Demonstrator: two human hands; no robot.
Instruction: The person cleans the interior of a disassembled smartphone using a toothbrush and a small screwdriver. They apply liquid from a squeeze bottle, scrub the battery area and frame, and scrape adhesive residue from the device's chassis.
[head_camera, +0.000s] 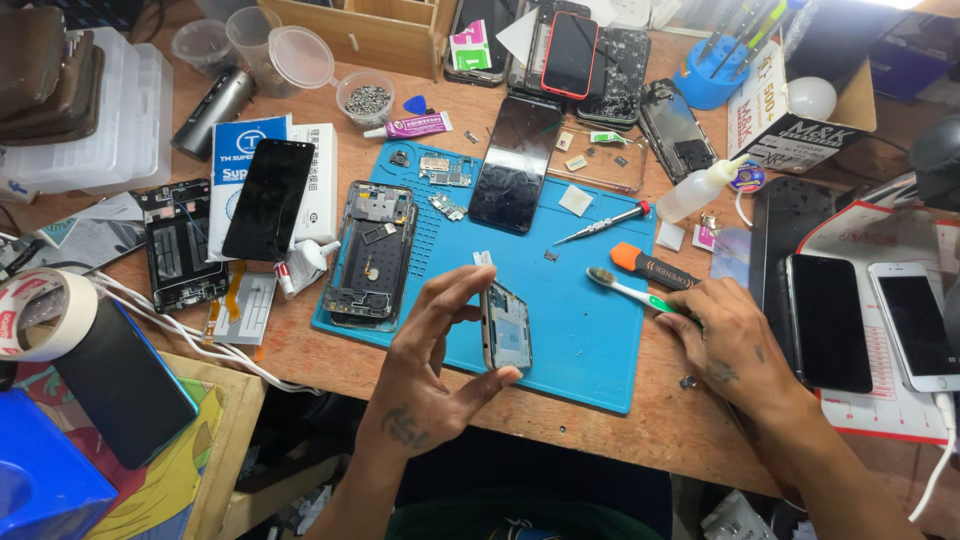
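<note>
My left hand (432, 345) holds a small phone circuit board (508, 328) upright by its edges, above the front of the blue work mat (585, 330). My right hand (728, 338) rests on the mat's right edge and grips the handle of a white and green toothbrush (628, 291), its bristles pointing left over the mat. An opened phone frame (370, 255) lies on the mat's left part. A black screen panel (514, 165) lies at the mat's back, with a small screwdriver (604, 223) beside it.
An orange-handled tool (652, 268) lies by the toothbrush. Phones (828, 322) lie at the right, another black phone (268, 198) on a box at the left. A tape roll (42, 312), a squeeze bottle (700, 188), a screw cup (366, 98) and several phones crowd the wooden table.
</note>
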